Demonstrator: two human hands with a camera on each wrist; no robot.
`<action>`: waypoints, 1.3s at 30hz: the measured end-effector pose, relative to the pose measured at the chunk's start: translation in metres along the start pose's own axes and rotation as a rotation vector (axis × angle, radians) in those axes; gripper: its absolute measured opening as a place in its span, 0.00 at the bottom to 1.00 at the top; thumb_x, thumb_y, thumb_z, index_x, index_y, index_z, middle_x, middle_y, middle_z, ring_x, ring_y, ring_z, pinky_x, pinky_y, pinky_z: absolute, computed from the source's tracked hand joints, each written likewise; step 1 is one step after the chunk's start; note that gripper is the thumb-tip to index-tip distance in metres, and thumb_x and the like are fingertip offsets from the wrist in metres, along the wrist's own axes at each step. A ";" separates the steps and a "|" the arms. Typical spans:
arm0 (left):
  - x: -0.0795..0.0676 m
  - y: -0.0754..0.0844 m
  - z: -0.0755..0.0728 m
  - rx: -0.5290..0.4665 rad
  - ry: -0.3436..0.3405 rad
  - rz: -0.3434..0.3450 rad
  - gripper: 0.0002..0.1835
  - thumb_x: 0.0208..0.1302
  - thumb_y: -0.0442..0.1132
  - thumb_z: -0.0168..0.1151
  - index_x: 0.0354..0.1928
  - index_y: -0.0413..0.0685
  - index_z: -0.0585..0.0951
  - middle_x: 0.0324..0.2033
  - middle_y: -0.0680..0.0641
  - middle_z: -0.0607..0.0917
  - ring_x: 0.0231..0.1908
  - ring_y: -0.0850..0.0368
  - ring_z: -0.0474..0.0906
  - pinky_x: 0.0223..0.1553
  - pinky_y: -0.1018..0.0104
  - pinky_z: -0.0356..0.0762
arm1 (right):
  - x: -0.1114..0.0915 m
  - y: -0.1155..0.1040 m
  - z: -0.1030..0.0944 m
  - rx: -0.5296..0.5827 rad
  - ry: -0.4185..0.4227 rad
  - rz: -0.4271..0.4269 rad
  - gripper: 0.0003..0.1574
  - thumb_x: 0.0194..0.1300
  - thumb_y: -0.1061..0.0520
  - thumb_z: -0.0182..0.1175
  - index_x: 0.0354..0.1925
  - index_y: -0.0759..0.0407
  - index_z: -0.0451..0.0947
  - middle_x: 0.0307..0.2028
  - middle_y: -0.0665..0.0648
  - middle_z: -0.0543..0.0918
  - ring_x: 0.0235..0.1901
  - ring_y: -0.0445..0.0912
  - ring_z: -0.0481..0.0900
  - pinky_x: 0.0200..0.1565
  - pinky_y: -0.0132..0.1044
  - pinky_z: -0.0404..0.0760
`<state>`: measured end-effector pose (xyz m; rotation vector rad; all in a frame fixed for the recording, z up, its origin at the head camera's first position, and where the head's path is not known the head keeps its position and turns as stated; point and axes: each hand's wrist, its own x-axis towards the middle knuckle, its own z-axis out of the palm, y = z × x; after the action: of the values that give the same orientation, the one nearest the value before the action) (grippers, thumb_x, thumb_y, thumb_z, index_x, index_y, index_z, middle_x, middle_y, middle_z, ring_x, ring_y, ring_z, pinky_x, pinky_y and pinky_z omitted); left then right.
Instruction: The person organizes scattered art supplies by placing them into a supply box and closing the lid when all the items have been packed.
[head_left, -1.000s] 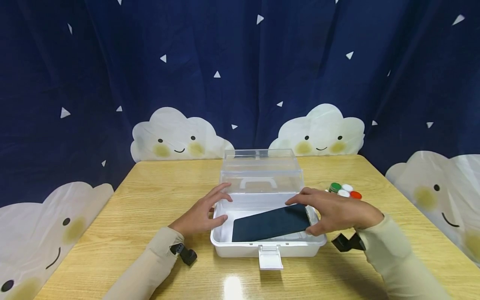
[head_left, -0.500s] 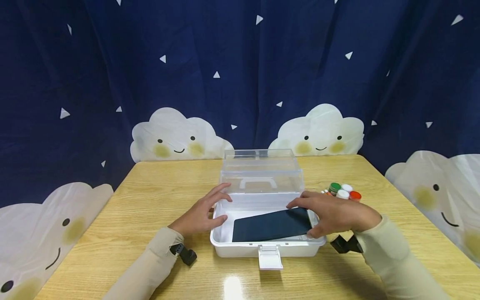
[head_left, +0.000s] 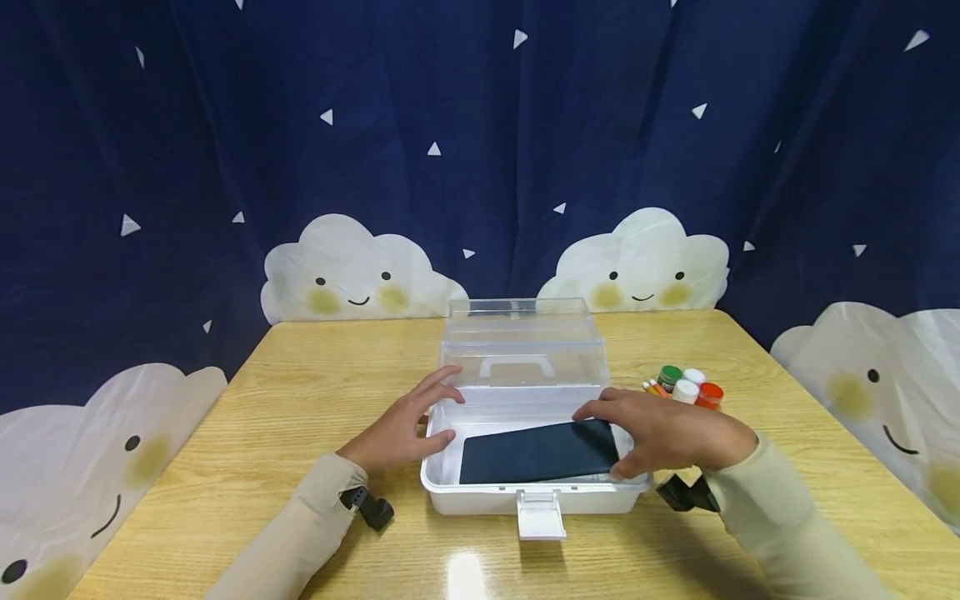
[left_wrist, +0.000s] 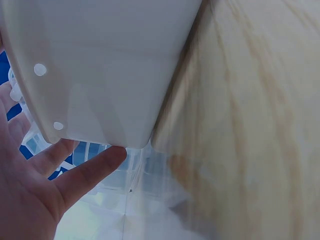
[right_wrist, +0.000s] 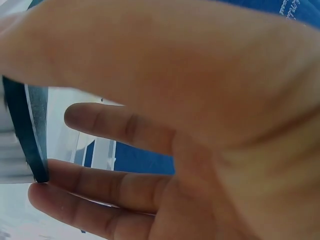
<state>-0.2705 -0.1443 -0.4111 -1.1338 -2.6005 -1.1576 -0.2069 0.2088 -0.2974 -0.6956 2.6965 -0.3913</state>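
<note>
A white plastic box (head_left: 480, 502) stands on the table with its clear lid (head_left: 525, 329) raised at the back and its front latch (head_left: 540, 518) hanging down. Inside lies a dark blue flat case (head_left: 536, 454), tilted a little, its right end higher than its left in the head view. My right hand (head_left: 671, 429) holds that right end between thumb and fingers; the right wrist view shows fingertips at the case's dark edge (right_wrist: 27, 135). My left hand (head_left: 405, 429) grips the box's left side, thumb over the rim and fingers round the back left corner.
Right of the box stand small jars with green (head_left: 670, 377), white (head_left: 685, 390) and red lids (head_left: 709, 394), beside orange-tipped sticks (head_left: 655, 387) partly behind my right hand. A dark blue curtain (head_left: 495, 167) hangs behind the wooden table (head_left: 337, 358).
The right hand has come down slightly with the case, whose right end now sits lower in the box, and the case has shifted slightly left. The left hand has stayed put.
</note>
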 end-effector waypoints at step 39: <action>-0.001 0.004 -0.001 0.006 -0.004 -0.037 0.22 0.60 0.46 0.64 0.56 0.69 0.71 0.73 0.65 0.50 0.68 0.54 0.59 0.50 0.60 0.79 | -0.007 0.003 -0.005 -0.080 0.094 -0.041 0.40 0.49 0.55 0.74 0.60 0.46 0.73 0.59 0.55 0.73 0.55 0.51 0.71 0.53 0.51 0.76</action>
<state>-0.2674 -0.1439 -0.4090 -1.0917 -2.6370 -1.1552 -0.2045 0.2157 -0.2918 -0.7744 2.8031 -0.3357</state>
